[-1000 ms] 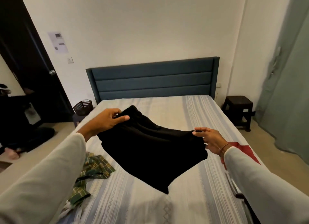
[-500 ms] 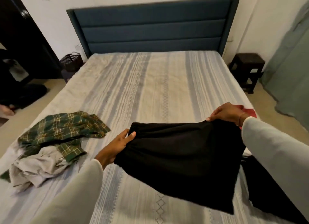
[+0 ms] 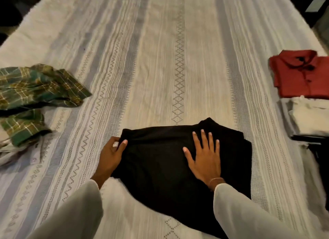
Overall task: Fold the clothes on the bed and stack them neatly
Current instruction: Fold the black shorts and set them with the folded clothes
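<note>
The left hand is pinching and the right hand is lying flat, pressing the half-folded black cloth; right of it a folded pile is waiting, left a messy green shirt is still lying.

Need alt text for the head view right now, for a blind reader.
A black garment lies on a striped bed; the right hand presses flat on it, the left hand pinches its left edge. Crumpled plaid shirt left, folded red shirt right.

Dim, warm indoor light; soft motion blur throughout, wide-angle stretching at edges, corners falling dark.
</note>
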